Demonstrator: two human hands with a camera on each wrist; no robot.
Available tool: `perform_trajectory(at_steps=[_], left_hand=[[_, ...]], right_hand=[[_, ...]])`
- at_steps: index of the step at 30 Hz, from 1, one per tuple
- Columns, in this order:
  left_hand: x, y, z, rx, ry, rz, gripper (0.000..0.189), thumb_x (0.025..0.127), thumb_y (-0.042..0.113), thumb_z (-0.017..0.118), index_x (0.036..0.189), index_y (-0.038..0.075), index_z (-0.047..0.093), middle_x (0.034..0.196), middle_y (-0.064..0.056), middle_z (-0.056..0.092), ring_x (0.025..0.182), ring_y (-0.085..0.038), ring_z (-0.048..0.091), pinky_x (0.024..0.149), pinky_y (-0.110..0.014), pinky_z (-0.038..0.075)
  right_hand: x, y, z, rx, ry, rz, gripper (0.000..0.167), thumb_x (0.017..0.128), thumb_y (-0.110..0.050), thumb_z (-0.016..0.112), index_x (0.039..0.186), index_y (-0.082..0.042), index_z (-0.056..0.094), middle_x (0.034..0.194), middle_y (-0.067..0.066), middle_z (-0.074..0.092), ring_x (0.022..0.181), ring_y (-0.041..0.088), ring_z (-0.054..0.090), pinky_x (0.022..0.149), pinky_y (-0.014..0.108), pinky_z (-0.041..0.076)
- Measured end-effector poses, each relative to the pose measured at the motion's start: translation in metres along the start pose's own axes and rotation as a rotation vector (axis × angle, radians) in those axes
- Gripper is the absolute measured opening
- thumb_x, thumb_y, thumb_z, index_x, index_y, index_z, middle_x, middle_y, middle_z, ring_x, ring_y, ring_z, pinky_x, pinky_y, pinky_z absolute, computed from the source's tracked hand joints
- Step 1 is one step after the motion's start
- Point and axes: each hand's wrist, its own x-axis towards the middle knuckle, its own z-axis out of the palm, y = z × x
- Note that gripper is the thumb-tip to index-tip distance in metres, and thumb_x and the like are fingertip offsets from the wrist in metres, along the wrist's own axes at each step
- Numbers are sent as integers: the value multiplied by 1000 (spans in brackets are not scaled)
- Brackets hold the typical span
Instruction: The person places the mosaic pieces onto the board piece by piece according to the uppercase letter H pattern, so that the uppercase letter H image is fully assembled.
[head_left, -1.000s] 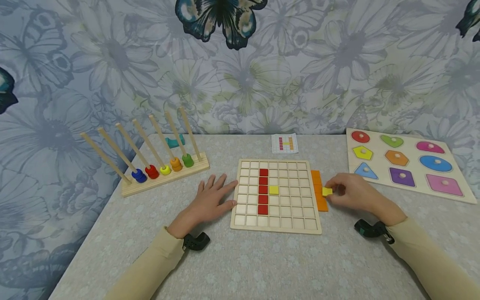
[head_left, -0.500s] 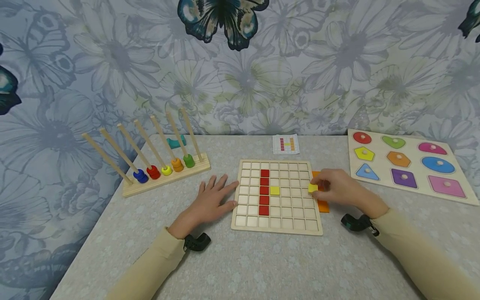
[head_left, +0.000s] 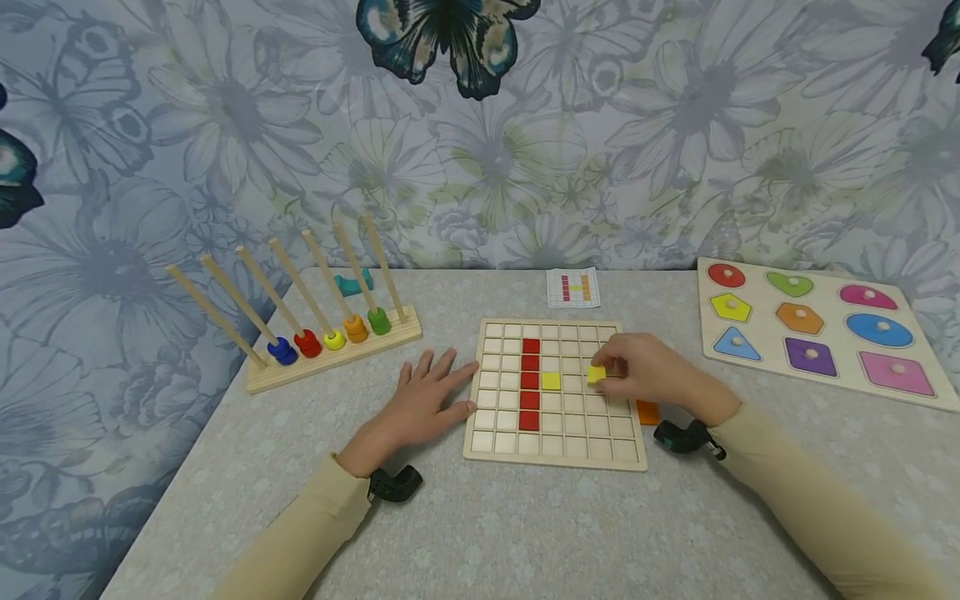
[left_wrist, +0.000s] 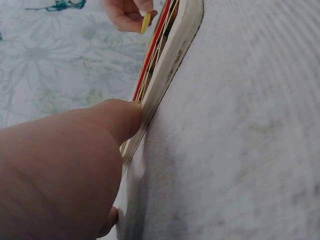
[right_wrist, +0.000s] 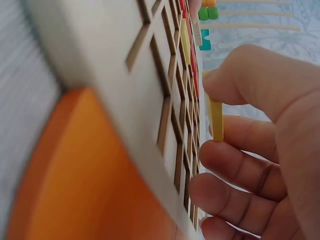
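Observation:
A wooden grid board (head_left: 501, 443) lies on the table with a column of red square tiles (head_left: 530, 363) set in it. One yellow tile (head_left: 551, 381) sits in the cell right of the middle red one. Over the board's right half, my right hand (head_left: 651, 373) pinches a second yellow tile (head_left: 596, 375) between thumb and fingers; the right wrist view shows this tile (right_wrist: 216, 117) tilted on edge, above the grid. My left hand (head_left: 422, 400) lies with fingers spread at the board's left edge, its thumb (left_wrist: 122, 117) against the side in the left wrist view.
Orange tiles (head_left: 648, 413) lie at the board's right edge, partly hidden by my right hand. Behind the board is a pattern card (head_left: 573, 288). A peg stand with coloured rings (head_left: 337, 357) stands at left, a teal piece (head_left: 352, 283) behind it. A shape puzzle (head_left: 757, 321) lies at right.
My right hand has carried the yellow tile leftward, from beside the orange tiles to over the grid. The left hand has stayed at the board's left edge.

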Motion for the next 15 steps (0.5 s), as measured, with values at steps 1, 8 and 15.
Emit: perform_trajectory(at_steps=[1,8,15], left_hand=[[0,0,0,2,0,0,62,104,44,56,160,23,38,170,-21,19,156,-53,4,117,-78,4],[0,1,0,-10,-1,1,62,104,43,56,160,22,39,169,-21,19,156,-53,4,117,-78,4],[0,1,-1,-12,-1,-5,62,103,44,57,160,23,39,170,-21,20,156,-52,4,118,-77,3]], right_hand=[[1,-1,0,1,-1,-9,20,83,-21,85,97,-9,78,78,-4,63,68,7,51,62,22,43],[11,-7,3,-1,-26,-25,23,83,-22,85,100,-8,78,81,-4,65,69,6,51,64,23,45],[18,-11,5,-19,-49,-16,23,83,-22,85,100,-9,79,85,-2,68,72,9,53,69,25,48]])
